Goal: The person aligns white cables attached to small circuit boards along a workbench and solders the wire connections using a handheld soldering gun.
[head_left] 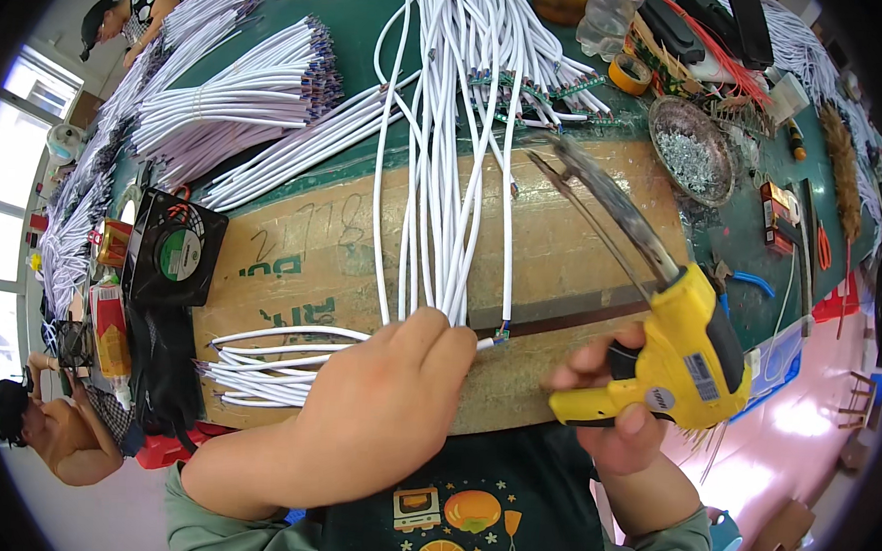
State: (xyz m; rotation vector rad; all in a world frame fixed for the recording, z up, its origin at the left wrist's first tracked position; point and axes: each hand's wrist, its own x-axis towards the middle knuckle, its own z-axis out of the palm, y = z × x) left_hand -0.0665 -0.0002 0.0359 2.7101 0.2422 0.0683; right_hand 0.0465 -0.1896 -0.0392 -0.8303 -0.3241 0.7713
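Observation:
My left hand (385,397) is closed, knuckles up, pinching a white cable (484,345) over the cardboard. Its fingertips are mostly hidden behind the knuckles. A small green board with coloured wire ends (502,331) sits where that cable meets another white cable (508,229) running away from me. In my right hand (623,415) is a yellow soldering gun (688,328), gripped by its handle. The gun's long dark metal tip (614,200) points up and to the left, apart from the joint. Several short white cables (276,377) lie left of my left hand.
Under the work lies a cardboard sheet (283,237). White cable bundles (241,90) fill the far left; a black fan (175,249) stands nearer. A dish of metal bits (695,154), yellow tape (629,74) and blue-handled pliers (745,279) lie right. Two people are at the left.

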